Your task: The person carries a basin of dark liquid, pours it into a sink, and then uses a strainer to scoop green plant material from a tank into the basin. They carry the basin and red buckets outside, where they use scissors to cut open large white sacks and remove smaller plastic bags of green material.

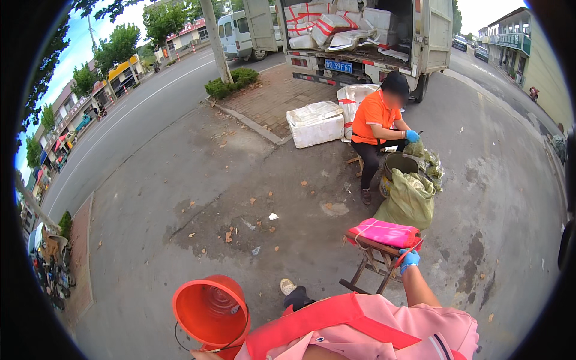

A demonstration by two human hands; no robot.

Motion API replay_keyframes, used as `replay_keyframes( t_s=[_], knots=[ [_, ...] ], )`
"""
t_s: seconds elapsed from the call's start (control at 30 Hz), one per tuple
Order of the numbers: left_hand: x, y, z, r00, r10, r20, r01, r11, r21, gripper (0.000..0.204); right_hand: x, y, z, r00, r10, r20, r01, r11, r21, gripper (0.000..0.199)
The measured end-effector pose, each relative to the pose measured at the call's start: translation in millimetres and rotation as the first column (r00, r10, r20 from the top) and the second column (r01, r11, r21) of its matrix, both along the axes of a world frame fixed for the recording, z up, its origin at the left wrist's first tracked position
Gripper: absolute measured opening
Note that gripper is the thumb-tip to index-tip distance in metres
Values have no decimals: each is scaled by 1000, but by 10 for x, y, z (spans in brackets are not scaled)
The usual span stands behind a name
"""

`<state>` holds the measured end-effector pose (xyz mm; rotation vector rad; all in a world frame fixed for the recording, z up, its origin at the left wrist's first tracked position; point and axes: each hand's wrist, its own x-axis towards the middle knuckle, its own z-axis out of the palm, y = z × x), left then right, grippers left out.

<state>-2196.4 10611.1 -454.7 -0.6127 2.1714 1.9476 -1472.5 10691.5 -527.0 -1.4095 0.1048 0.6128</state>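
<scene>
My right hand [410, 259], in a blue glove, is closed on the near right edge of a wooden folding stool [379, 262], by a red strap. A bright pink cushion [386, 232] is tied on the stool's seat with cord. I cannot tell whether the stool's legs bear on the ground. At the lower left an orange-red bucket [211, 309] hangs tilted, its mouth turned up toward me and nothing seen inside. Its thin wire handle runs to my left hand [205, 355], which shows only in part at the bottom edge, its fingers mostly hidden.
A person [377, 123] in an orange shirt and blue gloves sits ahead, beside a dark bucket [401, 162] and a full green woven sack [410, 201]. White foam boxes [315, 123] stand behind, near an open truck [354, 66] loaded with more. A curb [249, 123] borders the paving.
</scene>
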Motion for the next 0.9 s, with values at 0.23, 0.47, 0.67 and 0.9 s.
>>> replay_keyframes(
  t_s=[0.23, 0.47, 0.67, 0.9],
  knots=[
    [-623, 2481, 201, 998, -61, 12, 61, 998, 18, 23, -364, 1998, -150, 991, -131, 2, 131, 991, 5, 17],
    [-929, 4747, 168, 993, -116, 17, 115, 993, 39, 24, -820, 3568, -167, 981, -192, -22, 190, 980, -52, 15],
    [-1232, 6748, 249, 991, -135, -14, 136, 990, 36, 24, -1254, 5278, -398, 941, -338, -27, 333, 936, -111, 15],
    [-1576, 8773, 428, 986, -157, -47, 158, 987, 0, 24, -1387, 7019, -473, 934, -354, -48, 338, 919, -202, 14]
  ],
)
